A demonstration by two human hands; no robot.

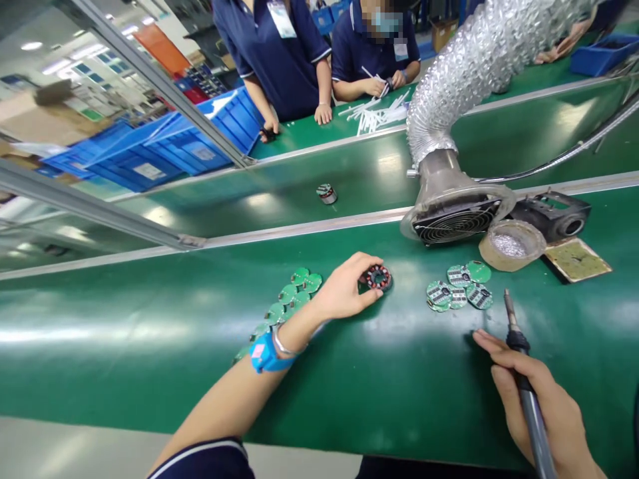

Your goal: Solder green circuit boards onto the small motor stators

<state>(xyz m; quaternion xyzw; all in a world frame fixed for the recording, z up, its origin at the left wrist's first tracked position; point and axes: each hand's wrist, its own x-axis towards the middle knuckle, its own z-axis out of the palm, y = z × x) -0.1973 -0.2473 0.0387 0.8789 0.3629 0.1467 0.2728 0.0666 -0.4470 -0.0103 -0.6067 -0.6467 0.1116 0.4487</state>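
Note:
Between the thumb and fingers of my left hand (344, 289) is a motor stator (378, 277), a dark ring with copper windings, at the green mat. A blue strap circles that wrist. My right hand (544, 399) is wrapped round a soldering iron (532, 399), its tip pointing up and away from me; the index finger stretches out to the left. Round green circuit boards (458, 297) lie in a small group between the two hands, beyond the iron's tip. More round boards (288, 294) lie in rows left of my left hand, partly hidden by the forearm.
A fume fan (456, 223) with a silver duct (449, 86) stands behind the boards. Beside it are a round tub (512, 246) and a square sponge tray (576, 261). One small part (327, 193) sits on the middle strip. Two people work opposite, near blue crates (200, 143).

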